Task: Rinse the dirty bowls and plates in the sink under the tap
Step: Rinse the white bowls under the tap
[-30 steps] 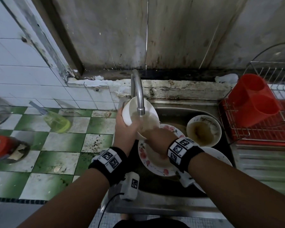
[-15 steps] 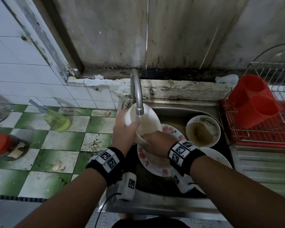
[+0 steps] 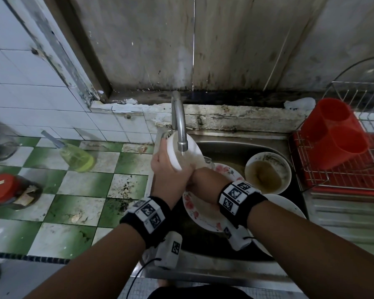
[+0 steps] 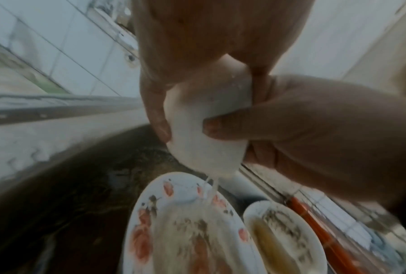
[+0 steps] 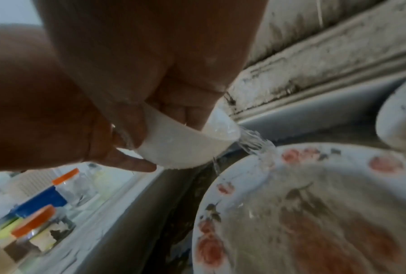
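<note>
A white bowl (image 3: 173, 152) is tipped under the running tap (image 3: 180, 130) over the steel sink (image 3: 235, 145). My left hand (image 3: 164, 169) grips its left side, thumb on the outer wall (image 4: 157, 115). My right hand (image 3: 201, 180) holds the lower right edge, its thumb (image 4: 220, 126) against the outside and its fingers over the rim (image 5: 185, 111). Water spills from the bowl (image 5: 185, 148) onto a dirty flowered plate (image 5: 314, 213) lying beneath it (image 3: 225, 171). A dirty bowl (image 3: 284, 167) with brown liquid sits to the right in the sink.
A white plate (image 3: 283, 207) lies at the sink's front right. A wire rack (image 3: 343, 175) with a red cutlery holder (image 3: 333, 134) stands to the right. On the green-and-white tiled counter at left are a soap bottle (image 3: 76, 157) and a red-lidded jar (image 3: 2, 187).
Both hands have kept the white bowl under the tap. It is tipped further onto its edge, and my right hand has drawn closer to the left.
</note>
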